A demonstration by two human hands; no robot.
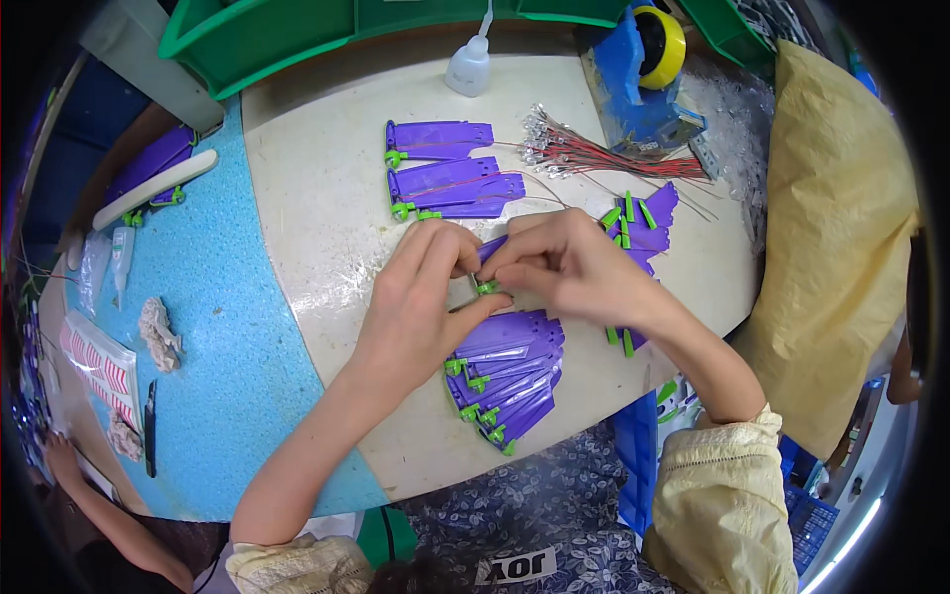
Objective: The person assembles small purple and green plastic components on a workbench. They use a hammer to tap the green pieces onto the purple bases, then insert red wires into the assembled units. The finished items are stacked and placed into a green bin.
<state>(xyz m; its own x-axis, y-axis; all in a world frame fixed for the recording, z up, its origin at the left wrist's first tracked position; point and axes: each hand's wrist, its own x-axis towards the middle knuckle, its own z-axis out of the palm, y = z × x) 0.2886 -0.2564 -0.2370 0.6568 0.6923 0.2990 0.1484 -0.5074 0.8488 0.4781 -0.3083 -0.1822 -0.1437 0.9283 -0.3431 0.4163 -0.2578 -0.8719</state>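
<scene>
Both my hands meet over the middle of the white table, closed on one purple plastic piece (pixel 491 247) with a bright green fitting (pixel 486 288). My left hand (pixel 411 292) pinches it from the left, thumb beneath the fitting. Fingers of my right hand (pixel 574 267) grip it from the right and cover much of it. Just below lies a fanned stack of purple pieces (pixel 510 371) with green fittings. Beyond my hands, several more purple pieces (pixel 440 139) rest with thin wires over them. Small green pegs (pixel 628 223) lie on purple parts beside my right wrist.
A bundle of red and black wires (pixel 594 160) lies at the back right, near a blue tape dispenser (pixel 633 89). A white squeeze bottle (pixel 468 69) stands before green bins (pixel 267 35). On the blue mat (pixel 237 396) is a black knife (pixel 150 431). Other people's arms show at left.
</scene>
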